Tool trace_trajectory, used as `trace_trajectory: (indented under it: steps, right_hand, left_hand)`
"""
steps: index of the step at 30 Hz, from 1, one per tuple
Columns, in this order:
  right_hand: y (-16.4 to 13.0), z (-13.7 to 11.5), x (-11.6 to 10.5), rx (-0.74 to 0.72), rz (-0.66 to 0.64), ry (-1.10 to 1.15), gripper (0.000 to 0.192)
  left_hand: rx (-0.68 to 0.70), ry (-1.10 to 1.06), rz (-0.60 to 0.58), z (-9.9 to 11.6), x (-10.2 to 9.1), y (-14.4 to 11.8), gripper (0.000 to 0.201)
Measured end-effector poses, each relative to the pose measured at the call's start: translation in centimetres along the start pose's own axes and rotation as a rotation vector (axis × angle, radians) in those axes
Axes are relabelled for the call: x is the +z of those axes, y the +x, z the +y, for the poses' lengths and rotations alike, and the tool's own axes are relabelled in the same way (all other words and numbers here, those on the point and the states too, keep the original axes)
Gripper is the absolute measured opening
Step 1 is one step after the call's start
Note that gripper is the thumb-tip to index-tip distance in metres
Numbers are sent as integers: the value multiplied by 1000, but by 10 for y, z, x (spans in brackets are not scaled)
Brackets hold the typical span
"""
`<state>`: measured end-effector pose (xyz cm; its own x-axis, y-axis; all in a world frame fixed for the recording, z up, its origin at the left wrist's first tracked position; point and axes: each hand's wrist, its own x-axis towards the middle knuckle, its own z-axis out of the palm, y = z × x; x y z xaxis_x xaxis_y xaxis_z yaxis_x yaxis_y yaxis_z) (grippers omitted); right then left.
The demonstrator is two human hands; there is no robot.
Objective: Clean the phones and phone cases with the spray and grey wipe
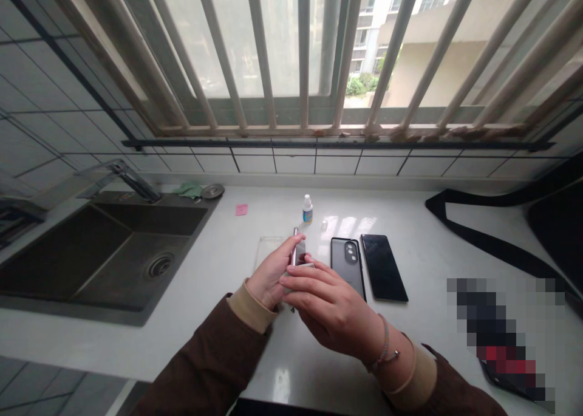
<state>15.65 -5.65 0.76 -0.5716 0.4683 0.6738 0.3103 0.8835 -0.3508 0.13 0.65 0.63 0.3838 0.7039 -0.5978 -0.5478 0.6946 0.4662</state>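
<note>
In the head view, brown sleeves are seen nearest, and above them the two hands are brought together over the bench [237,270]. A phone [298,253] is held on edge between them: it is pinched by the left hand [269,277] along its left side, thumb up near the top, while the right hand [328,306] is laid over its lower end with fingers [306,279] flat across it. Just left of the hands a clear case [268,247] lies flat; to the right a black case [348,265] and a second phone [383,266] lie side by side. A small bottle [308,210] and a pink note [241,209] are set further back, a sink [113,252] at the left. The step in hand is judged to be wiping or stripping the phone's face; a steady left-hand pinch would be called for next while the right fingers are drawn along it
</note>
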Motion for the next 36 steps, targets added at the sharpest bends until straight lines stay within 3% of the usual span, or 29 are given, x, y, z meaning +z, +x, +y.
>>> trace_trajectory:
  steps: [3, 6, 13, 19, 22, 26, 28, 31, 36]
  right_hand:
    - [-2, 3, 4, -39, -11, -34, 31]
    - [-3, 7, 7, -72, -29, -55, 31]
    - [-2, 9, 0, -4, -70, -24, 32]
    - [-4, 14, -2, 74, -4, 4, 34]
    - [-6, 19, -3, 247, 152, 24, 30]
    - [-9, 27, -8, 730, 427, 117, 24]
    - [-10, 33, -9, 882, 510, 196, 28]
    - [-13, 40, -6, 946, 591, 327, 33]
    - [-15, 43, 1, 920, 674, 452, 33]
  left_hand:
    - [-45, -64, 66, 4, -1, 2, 41]
    - [-71, -126, 50, 8, -2, -2, 51]
    - [152, -291, -59, 17, -9, -6, 42]
    - [299, -366, -103, 24, -7, -8, 41]
    - [309, -383, -132, 28, -4, -14, 46]
    - [264, -267, -155, 26, -1, -13, 55]
    - [246, -180, -137, 22, -1, -9, 54]
    - [211, -60, -109, 14, -1, -4, 48]
    - [90, -4, -100, 0, -2, 0, 43]
